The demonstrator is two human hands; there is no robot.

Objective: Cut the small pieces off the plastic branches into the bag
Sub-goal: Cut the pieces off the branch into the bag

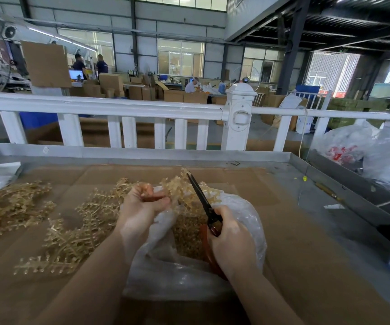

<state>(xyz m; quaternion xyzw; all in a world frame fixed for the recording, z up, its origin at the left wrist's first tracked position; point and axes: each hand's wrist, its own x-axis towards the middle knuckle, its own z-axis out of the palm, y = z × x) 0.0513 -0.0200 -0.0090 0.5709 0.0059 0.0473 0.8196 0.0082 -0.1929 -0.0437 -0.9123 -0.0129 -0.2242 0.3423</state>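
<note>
Two hands work together: the left hand (145, 202) pinches a plastic branch (180, 184) just above the open bag (189, 261), so the right hand (230, 238), gripping the scissors (201, 198), should snip close beside those fingers.

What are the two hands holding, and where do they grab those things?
The right hand grips the scissors by their red handles. The left hand holds a gold plastic branch at its near end, above the bag.
</note>
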